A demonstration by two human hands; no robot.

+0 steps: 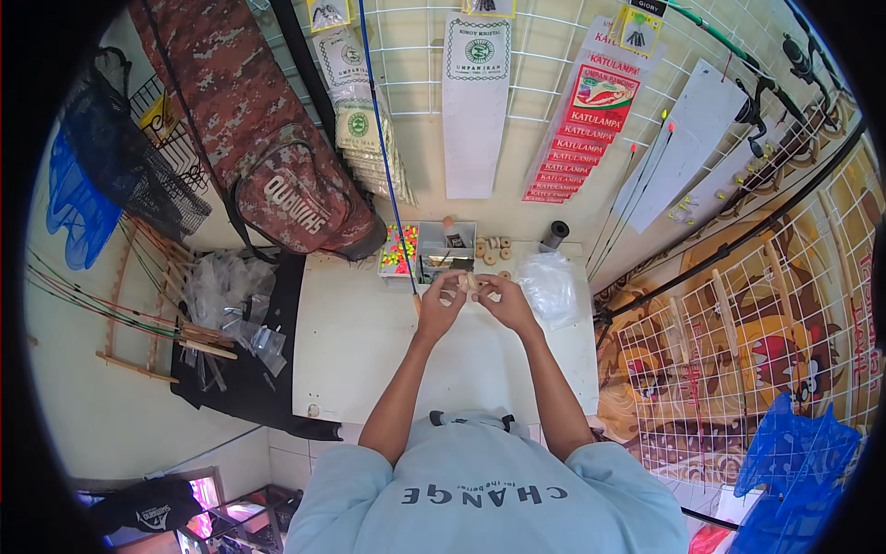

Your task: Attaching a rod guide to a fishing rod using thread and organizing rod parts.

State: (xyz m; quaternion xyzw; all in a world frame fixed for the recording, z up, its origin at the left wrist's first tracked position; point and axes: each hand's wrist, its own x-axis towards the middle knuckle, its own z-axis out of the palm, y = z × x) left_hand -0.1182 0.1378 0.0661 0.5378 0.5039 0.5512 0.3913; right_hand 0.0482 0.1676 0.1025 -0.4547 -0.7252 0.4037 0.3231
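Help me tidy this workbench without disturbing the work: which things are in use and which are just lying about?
In use:
left hand and right hand, together holding a small pale wooden spool
blue rod beside the left hand

Lying about:
loose wooden spools
compartment box of bright beads
clear plastic bag
dark thread spool
camouflage rod bag

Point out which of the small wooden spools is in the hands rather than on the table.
The wooden spool pinched between the left hand and right hand; the other spools lie on the white table behind.
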